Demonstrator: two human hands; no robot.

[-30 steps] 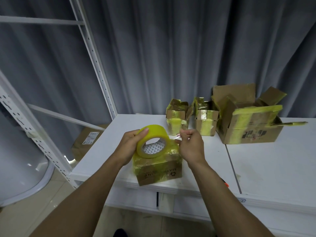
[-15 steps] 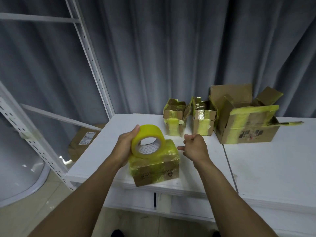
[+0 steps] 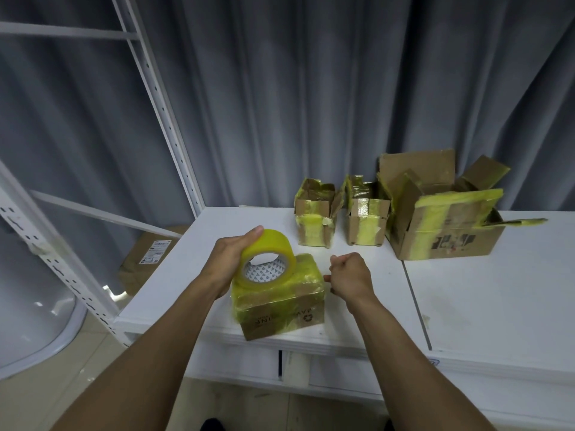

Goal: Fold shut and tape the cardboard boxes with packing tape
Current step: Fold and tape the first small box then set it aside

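Head view: the closed box (image 3: 280, 303) sits at the front edge of the counter (image 3: 482, 290), towards its left corner, flaps down and yellow tape already across top and sides. Left grip (image 3: 231, 259) is wrapped round the tape roll (image 3: 267, 256), holding it on edge on the box's left end. Right grip (image 3: 351, 275) hangs just beside the box's right end, fingers curled in, with no tape visible in them.

Judgement: sealing of this box is at or near completion. The next move calls for finding the roll's free end, or setting the box aside and taking up an open box (image 3: 441, 219) from the rear edge.

Orientation: the box's long axis runs roughly along the front edge, right end slightly rearward, printed face towards the person. The roll's core opens towards the front edge.
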